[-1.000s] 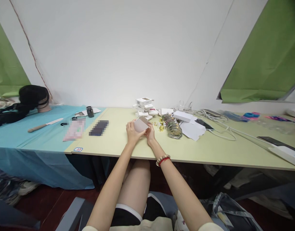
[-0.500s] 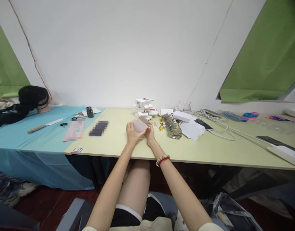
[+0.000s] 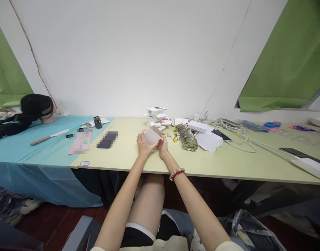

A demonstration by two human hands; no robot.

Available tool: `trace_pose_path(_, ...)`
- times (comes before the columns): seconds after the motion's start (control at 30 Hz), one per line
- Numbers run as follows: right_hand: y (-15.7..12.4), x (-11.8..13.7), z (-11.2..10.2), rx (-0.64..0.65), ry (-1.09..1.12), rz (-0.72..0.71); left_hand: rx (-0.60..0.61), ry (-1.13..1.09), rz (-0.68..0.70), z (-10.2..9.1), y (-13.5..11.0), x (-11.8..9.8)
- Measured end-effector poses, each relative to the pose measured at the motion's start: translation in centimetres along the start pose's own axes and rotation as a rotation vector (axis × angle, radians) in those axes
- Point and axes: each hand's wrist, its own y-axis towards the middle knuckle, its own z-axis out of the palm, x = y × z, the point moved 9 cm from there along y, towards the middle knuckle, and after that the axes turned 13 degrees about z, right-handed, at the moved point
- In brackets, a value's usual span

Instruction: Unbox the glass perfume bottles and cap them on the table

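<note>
Both hands hold a small white box [image 3: 152,135] just above the pale green table [image 3: 227,164]. My left hand [image 3: 142,145] grips its left side from below, fingers curled round it. My right hand [image 3: 163,145], a bead bracelet and a red cord on its wrist, pinches the box's right edge. Right of the hands lie small gold pieces [image 3: 174,136] and a clear bag of trinkets [image 3: 187,137]. Behind the hands stands a stack of small white boxes [image 3: 156,116].
White papers [image 3: 209,141], a flat white box [image 3: 197,126], a dark phone [image 3: 221,135] and white cables [image 3: 235,130] lie to the right. On the blue cloth at left are a knife [image 3: 48,136], a dark jar [image 3: 97,121] and a wig head [image 3: 36,108].
</note>
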Motion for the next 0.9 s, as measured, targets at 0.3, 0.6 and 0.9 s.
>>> trace_pose_path(0.3,0.3,-0.3,0.0,0.01,-0.005,0.032,-0.015,0.013,0.032,0.2,0.0,0.0)
trace_pose_path(0.6,0.6,-0.5,-0.6,-0.019,0.017,0.033,0.008,-0.046,0.043,0.9,-0.2,0.4)
trace_pose_path(0.9,1.0,-0.4,-0.8,-0.044,0.047,-0.01,0.041,-0.065,0.035,2.0,-0.5,1.1)
